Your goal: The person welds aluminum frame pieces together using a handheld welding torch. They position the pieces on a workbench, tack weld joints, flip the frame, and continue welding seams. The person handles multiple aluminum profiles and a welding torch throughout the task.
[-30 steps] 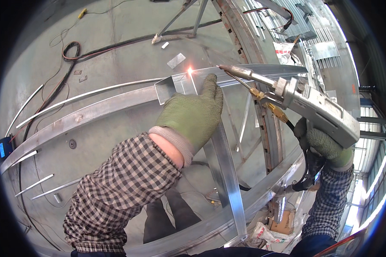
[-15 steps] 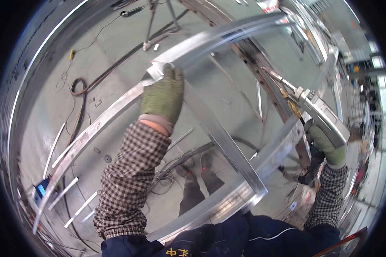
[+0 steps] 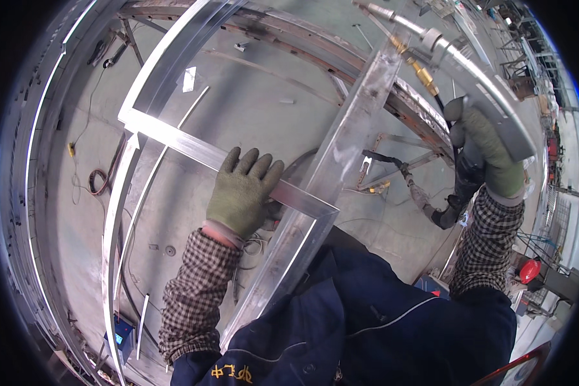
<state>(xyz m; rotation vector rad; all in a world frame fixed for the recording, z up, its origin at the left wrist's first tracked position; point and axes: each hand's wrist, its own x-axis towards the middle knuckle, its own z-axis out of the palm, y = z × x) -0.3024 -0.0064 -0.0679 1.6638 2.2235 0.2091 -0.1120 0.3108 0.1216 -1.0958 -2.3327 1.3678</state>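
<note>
My left hand (image 3: 244, 193), in a green glove with dark fingertips, lies over a bright metal crossbar (image 3: 183, 147) with its fingers stretched and slightly apart. The crossbar meets a curved metal bar (image 3: 167, 55) at its left end and a wide straight bar (image 3: 357, 125) near my body. My right hand (image 3: 489, 145), gloved alike, is wrapped round the grip of a grey welding gun (image 3: 479, 80). A brass fitting (image 3: 423, 76) and dark hose run beside its metal tube. The gun's tip points to the upper left, above the frame; it appears apart from the metal.
A rusty steel beam (image 3: 296, 32) crosses behind the frame. Cables (image 3: 98, 182) and thin metal strips (image 3: 143, 325) lie on the grey floor. At lower left stands a blue box (image 3: 123, 331). A red helmet-like object (image 3: 529, 271) is at the right.
My left hand has left the frame's far corner and now lies on the crossbar nearer my body. My view has shifted, and the welding gun appears higher and closer.
</note>
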